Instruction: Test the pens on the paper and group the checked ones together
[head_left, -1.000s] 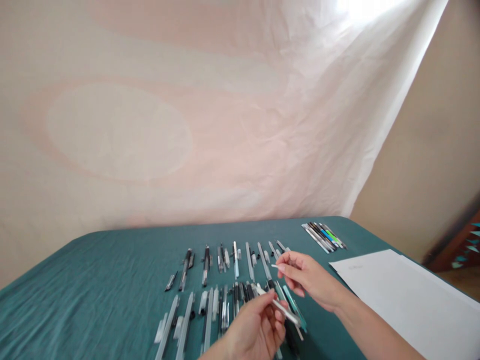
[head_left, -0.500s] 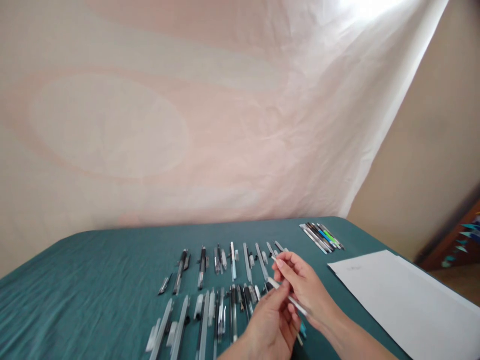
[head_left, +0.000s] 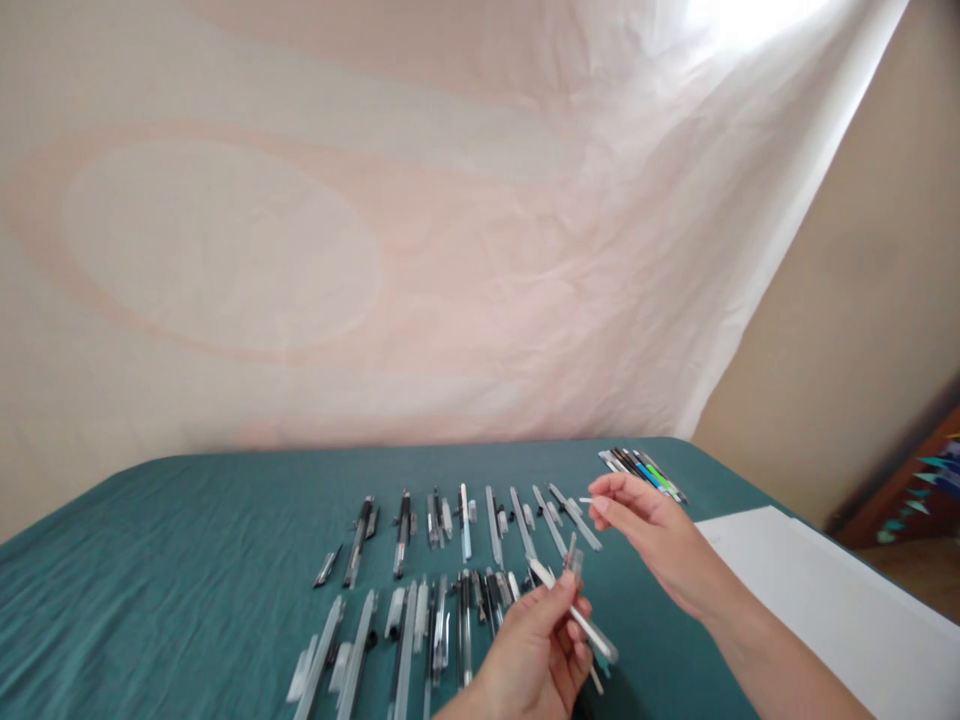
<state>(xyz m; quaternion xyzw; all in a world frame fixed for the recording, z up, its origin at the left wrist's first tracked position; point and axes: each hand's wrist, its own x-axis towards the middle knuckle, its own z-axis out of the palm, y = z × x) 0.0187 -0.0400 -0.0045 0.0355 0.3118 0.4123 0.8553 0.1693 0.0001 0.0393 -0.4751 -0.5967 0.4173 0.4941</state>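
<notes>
Drawn up and rightward since half a second ago, away from the pen barrel (head_left: 596, 635): right hand (head_left: 656, 535), with a thin white sliver (head_left: 584, 499). Best to hold the barrel steady, low over the surface (head_left: 187, 560), sliver in line. Left hand (head_left: 536, 660) grip clamped round the barrel; right grip pinched together on the sliver, above rows of pens (head_left: 464, 520).

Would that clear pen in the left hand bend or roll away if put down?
Probably stiff: the clear pen sticks out straight from the left hand. Likely light, since a mere pinch holds it. Being round, it might roll, though the wrinkled teal cloth would likely stop it.
</notes>
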